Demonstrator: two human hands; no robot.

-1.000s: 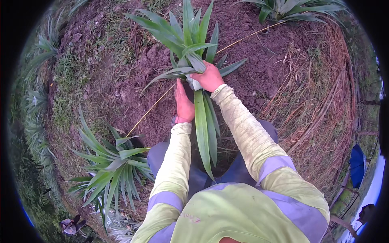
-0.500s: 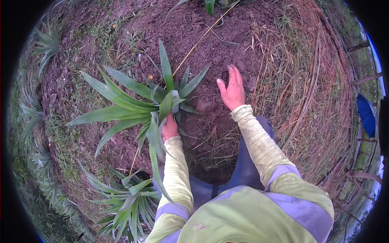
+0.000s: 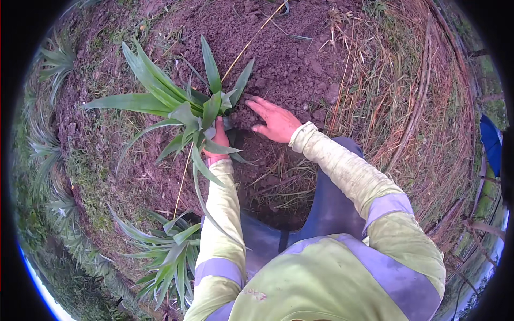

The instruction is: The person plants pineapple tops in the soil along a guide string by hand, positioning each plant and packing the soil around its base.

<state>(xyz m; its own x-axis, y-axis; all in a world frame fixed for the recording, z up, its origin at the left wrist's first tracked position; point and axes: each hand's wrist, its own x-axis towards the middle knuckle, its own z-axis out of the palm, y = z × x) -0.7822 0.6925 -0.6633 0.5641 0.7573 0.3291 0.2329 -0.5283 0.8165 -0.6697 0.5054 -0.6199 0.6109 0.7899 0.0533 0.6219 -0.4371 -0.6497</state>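
Observation:
A pineapple plant (image 3: 194,116) with long, pointed green leaves stands in the loose reddish-brown soil (image 3: 300,67), left of the middle. My left hand (image 3: 219,140) is closed at the plant's base; leaves hide most of its fingers. The lower end of the plant is hidden too. To the right of the plant, my right hand (image 3: 277,121) holds nothing. It is low over the soil, palm down, with its fingers stretched toward the plant and the thumb apart.
A thin straw-coloured line (image 3: 251,40) runs past the plant. A second pineapple plant (image 3: 170,252) grows at the lower left, with several more along the left rim. Dry grass (image 3: 396,101) covers the right side. A blue umbrella (image 3: 490,144) is at the far right.
My right hand has moved left and down, closer to the plant, and turned toward it. The plant's leaves have shifted and tilted with my left hand still at its base.

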